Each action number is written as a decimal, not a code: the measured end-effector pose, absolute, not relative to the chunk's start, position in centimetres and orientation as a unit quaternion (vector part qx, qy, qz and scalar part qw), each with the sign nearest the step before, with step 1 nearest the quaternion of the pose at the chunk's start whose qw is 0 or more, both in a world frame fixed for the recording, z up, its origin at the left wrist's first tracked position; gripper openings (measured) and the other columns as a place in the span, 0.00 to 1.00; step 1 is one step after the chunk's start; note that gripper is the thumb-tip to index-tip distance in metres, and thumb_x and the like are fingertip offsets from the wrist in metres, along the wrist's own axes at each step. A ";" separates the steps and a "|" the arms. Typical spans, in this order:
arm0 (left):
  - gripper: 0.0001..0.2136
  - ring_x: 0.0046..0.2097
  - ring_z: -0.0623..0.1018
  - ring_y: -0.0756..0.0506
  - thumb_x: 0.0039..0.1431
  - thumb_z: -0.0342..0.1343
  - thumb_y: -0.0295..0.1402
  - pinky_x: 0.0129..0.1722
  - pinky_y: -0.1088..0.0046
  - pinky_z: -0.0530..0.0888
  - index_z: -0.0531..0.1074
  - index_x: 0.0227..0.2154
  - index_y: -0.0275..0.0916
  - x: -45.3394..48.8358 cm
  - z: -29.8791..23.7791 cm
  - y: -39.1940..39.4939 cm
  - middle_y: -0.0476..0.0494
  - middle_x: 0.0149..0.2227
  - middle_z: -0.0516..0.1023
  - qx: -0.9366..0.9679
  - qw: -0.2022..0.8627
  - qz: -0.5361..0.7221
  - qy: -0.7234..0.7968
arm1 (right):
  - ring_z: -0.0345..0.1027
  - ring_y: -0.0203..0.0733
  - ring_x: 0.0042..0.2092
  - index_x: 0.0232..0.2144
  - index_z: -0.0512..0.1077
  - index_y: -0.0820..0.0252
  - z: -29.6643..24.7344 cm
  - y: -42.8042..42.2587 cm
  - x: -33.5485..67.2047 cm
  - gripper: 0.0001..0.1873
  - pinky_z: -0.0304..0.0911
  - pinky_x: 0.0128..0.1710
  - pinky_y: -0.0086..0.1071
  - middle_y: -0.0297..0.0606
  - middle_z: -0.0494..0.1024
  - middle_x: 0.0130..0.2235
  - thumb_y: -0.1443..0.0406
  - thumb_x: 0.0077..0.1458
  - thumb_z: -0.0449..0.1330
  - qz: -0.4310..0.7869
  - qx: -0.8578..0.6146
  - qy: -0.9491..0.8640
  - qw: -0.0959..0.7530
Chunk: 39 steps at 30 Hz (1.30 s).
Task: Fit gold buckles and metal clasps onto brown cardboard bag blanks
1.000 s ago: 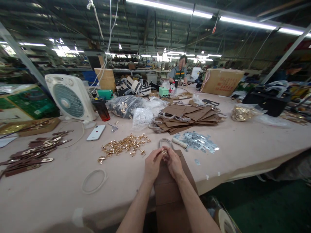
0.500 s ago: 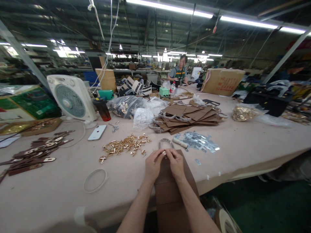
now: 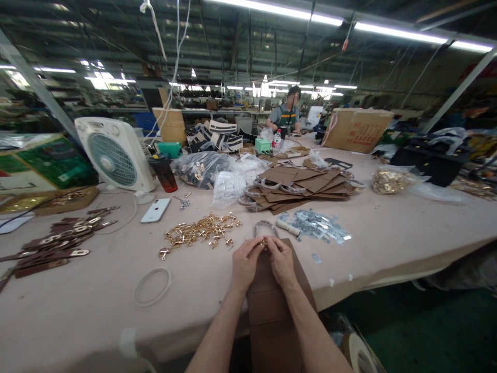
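Both hands meet over the top end of a brown bag panel (image 3: 267, 305), which hangs down over the table's front edge between my forearms. My left hand (image 3: 244, 264) pinches a small gold metal clasp (image 3: 264, 243) from one side. From the other side my right hand (image 3: 282, 263) has its fingertips closed on the same clasp. The fingers cover most of it, and how it sits against the panel is hidden. A wrapped handle loop (image 3: 266, 225) lies just beyond the fingertips. To the left is a pile of gold clasps (image 3: 198, 232); thin silver plates (image 3: 322, 227) lie to the right.
A pale roll (image 3: 288, 228) borders the plates. Stacked brown panels (image 3: 303, 186) lie behind. Leftward are a ring of tape (image 3: 152, 287), a phone (image 3: 155, 211), dark straps (image 3: 58, 243), a tumbler (image 3: 163, 173) and a fan (image 3: 114, 155). A person (image 3: 286, 116) sits across the table.
The clasp has turned slightly and shows less between my fingertips. Both hands stay nearly in place.
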<state>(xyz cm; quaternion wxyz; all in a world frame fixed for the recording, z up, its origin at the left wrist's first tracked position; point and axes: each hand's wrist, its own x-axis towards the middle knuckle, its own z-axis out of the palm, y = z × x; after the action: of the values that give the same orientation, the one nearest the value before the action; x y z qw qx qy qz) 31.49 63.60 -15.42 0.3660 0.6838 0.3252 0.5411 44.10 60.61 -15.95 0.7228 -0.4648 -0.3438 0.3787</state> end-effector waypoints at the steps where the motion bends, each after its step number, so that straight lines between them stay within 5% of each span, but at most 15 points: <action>1: 0.11 0.48 0.83 0.42 0.69 0.58 0.37 0.52 0.62 0.80 0.82 0.48 0.44 31.5 -15.4 63.7 0.41 0.47 0.85 0.681 0.371 0.543 0.323 | 0.75 0.43 0.38 0.42 0.83 0.58 -16.1 60.7 44.0 0.23 0.71 0.40 0.35 0.42 0.84 0.41 0.47 0.56 0.68 0.415 -0.445 -0.314 0.729; 6: 0.09 0.51 0.81 0.43 0.68 0.58 0.36 0.55 0.62 0.79 0.83 0.45 0.44 31.6 -15.1 63.7 0.41 0.48 0.83 0.684 0.379 0.549 0.296 | 0.78 0.48 0.39 0.40 0.82 0.60 -16.0 60.6 43.9 0.31 0.73 0.35 0.38 0.46 0.84 0.40 0.38 0.57 0.62 0.527 -0.409 -0.292 0.686; 15: 0.24 0.47 0.81 0.45 0.62 0.61 0.33 0.49 0.65 0.81 0.70 0.62 0.44 31.5 -15.6 63.0 0.38 0.56 0.78 0.627 0.417 0.572 0.326 | 0.76 0.40 0.38 0.45 0.78 0.54 -15.8 57.5 48.9 0.21 0.72 0.40 0.33 0.37 0.83 0.41 0.54 0.51 0.74 0.482 -0.457 -0.348 0.662; 18: 0.20 0.52 0.79 0.42 0.62 0.60 0.31 0.53 0.61 0.78 0.73 0.57 0.42 31.1 -16.0 63.4 0.38 0.54 0.78 0.598 0.339 0.600 0.410 | 0.76 0.39 0.40 0.49 0.77 0.55 -16.5 56.6 50.8 0.25 0.71 0.43 0.34 0.37 0.82 0.41 0.56 0.51 0.75 0.442 -0.489 -0.355 0.663; 22: 0.25 0.62 0.70 0.33 0.53 0.71 0.36 0.63 0.49 0.69 0.76 0.55 0.44 31.1 -16.3 63.6 0.37 0.59 0.75 0.725 0.243 0.477 0.433 | 0.76 0.40 0.42 0.51 0.77 0.55 -17.1 55.8 51.8 0.26 0.71 0.45 0.35 0.37 0.82 0.42 0.56 0.51 0.74 0.444 -0.487 -0.341 0.670; 27: 0.11 0.51 0.73 0.35 0.50 0.73 0.35 0.54 0.52 0.72 0.78 0.34 0.42 32.4 -16.0 63.2 0.37 0.47 0.76 0.766 0.217 0.374 0.476 | 0.75 0.39 0.40 0.45 0.77 0.54 -17.0 55.7 51.5 0.21 0.71 0.42 0.33 0.35 0.81 0.39 0.55 0.51 0.74 0.434 -0.470 -0.320 0.699; 32: 0.14 0.47 0.75 0.42 0.55 0.67 0.36 0.56 0.60 0.71 0.67 0.22 0.41 32.1 -16.0 63.1 0.43 0.41 0.76 0.586 0.391 0.527 0.475 | 0.75 0.39 0.40 0.45 0.75 0.55 -17.2 55.4 51.5 0.19 0.71 0.43 0.34 0.37 0.81 0.40 0.54 0.55 0.71 0.421 -0.477 -0.350 0.688; 39: 0.19 0.43 0.83 0.37 0.59 0.62 0.46 0.47 0.58 0.79 0.78 0.43 0.35 32.4 -15.8 62.1 0.36 0.39 0.84 0.382 0.643 0.496 0.440 | 0.76 0.42 0.40 0.48 0.74 0.57 -16.1 55.2 50.5 0.20 0.73 0.44 0.37 0.40 0.82 0.43 0.53 0.59 0.67 0.338 -0.539 -0.460 0.620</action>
<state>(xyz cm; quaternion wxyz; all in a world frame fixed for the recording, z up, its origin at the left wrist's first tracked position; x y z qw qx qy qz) 32.35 62.12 -15.82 0.6434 0.3822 0.4405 0.4959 50.50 55.23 -16.05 0.6198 -0.5389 -0.4598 0.3377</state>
